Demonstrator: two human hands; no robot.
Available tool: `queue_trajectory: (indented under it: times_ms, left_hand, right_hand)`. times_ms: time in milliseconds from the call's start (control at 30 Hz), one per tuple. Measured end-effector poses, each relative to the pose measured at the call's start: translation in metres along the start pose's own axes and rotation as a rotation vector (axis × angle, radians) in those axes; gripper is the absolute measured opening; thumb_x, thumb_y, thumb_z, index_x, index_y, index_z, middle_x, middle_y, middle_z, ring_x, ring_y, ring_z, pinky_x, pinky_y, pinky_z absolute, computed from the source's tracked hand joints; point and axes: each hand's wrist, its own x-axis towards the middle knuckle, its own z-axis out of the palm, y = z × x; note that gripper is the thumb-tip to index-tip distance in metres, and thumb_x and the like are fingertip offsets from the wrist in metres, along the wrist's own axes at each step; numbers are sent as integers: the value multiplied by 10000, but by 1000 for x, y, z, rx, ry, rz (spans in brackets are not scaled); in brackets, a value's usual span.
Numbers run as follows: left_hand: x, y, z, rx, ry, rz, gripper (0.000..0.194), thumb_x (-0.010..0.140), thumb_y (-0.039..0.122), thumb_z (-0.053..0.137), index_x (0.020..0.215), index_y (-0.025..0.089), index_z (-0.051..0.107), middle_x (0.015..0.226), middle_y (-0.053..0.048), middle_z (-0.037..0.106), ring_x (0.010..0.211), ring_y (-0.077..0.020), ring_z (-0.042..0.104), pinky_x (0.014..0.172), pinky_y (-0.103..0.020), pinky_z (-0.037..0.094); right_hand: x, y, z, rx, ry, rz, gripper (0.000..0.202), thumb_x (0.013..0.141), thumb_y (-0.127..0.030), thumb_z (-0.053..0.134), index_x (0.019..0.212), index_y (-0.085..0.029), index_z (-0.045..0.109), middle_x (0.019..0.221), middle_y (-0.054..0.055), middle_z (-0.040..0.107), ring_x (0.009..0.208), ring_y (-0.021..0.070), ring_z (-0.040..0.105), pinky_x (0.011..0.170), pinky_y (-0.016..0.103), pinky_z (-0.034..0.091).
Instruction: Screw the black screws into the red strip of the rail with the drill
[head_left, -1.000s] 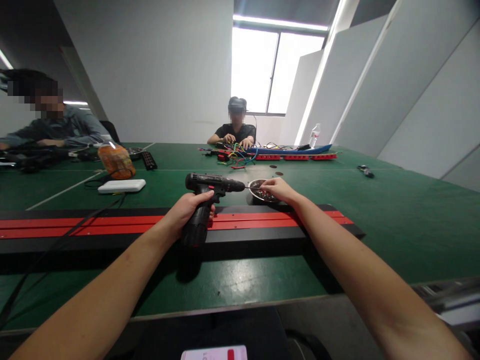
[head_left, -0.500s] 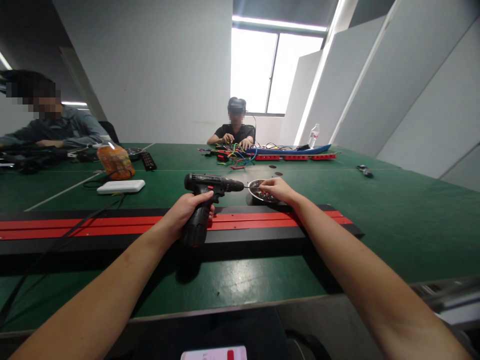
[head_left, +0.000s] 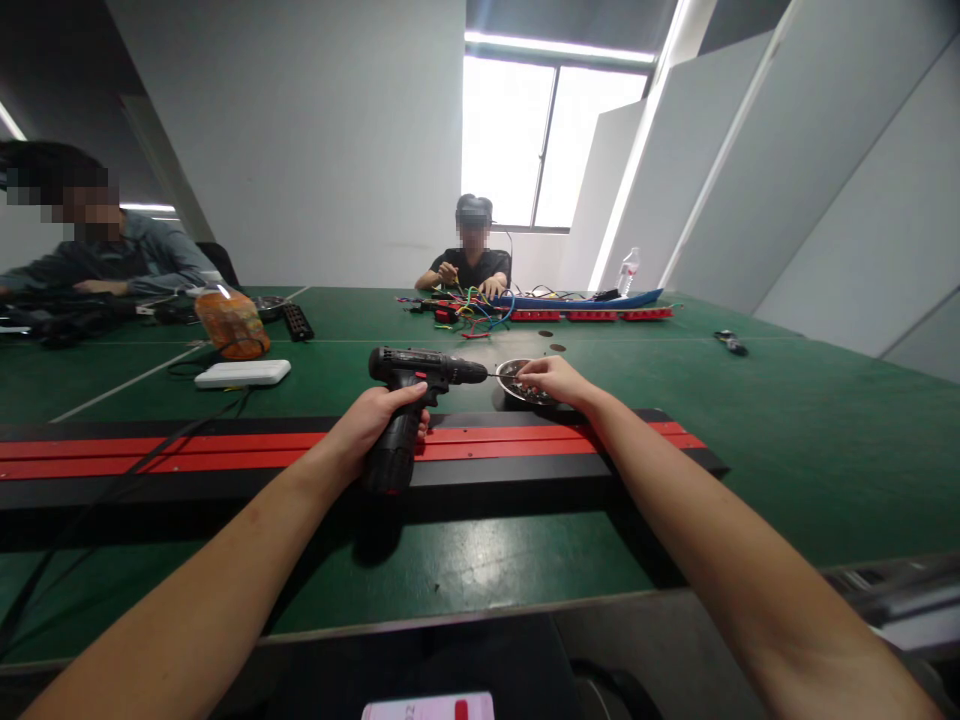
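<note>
My left hand [head_left: 382,420] is wrapped round the handle of a black cordless drill [head_left: 409,368], which points to the right. A thin bit [head_left: 501,375] sticks out of its chuck. At the bit's tip, the fingers of my right hand [head_left: 551,378] are pinched together; whatever they hold is too small to make out. Just beneath that hand stands a round metal bowl [head_left: 510,396] with small dark pieces in it. A long black and red bar [head_left: 495,442] lies across the table under the drill and both forearms.
On the green table [head_left: 795,440] are a white power bank-like box [head_left: 243,374], an orange-filled container [head_left: 232,325] and a dark cable [head_left: 142,455]. Opposite, a person [head_left: 472,262] works at tangled coloured wires [head_left: 480,308]. Another person [head_left: 142,250] sits at left.
My two hands and the drill stay almost where they were. The co-worker opposite has shifted a hand slightly.
</note>
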Motion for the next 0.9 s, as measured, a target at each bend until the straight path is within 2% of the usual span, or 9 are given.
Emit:
queue_trajectory:
  times_ms: [367, 900]
  left_hand:
    - [0, 0, 2, 11, 0, 8, 264, 840, 315, 661, 752, 67, 649, 700, -111, 655, 534, -163, 638, 483, -262, 538]
    - [-3, 0, 2, -2, 6, 11, 228, 821, 295, 683, 777, 75, 642, 711, -111, 664, 534, -169, 642, 481, -270, 533]
  right_hand:
    - [-3, -3, 1, -39, 0, -1, 178, 783, -247, 672, 840, -102, 758, 712, 58, 680, 607, 136, 551, 569, 240, 414]
    - [-7, -9, 1, -73, 5, -5, 193, 777, -276, 671, 806, -101, 747, 705, 61, 668, 592, 135, 537, 551, 244, 398]
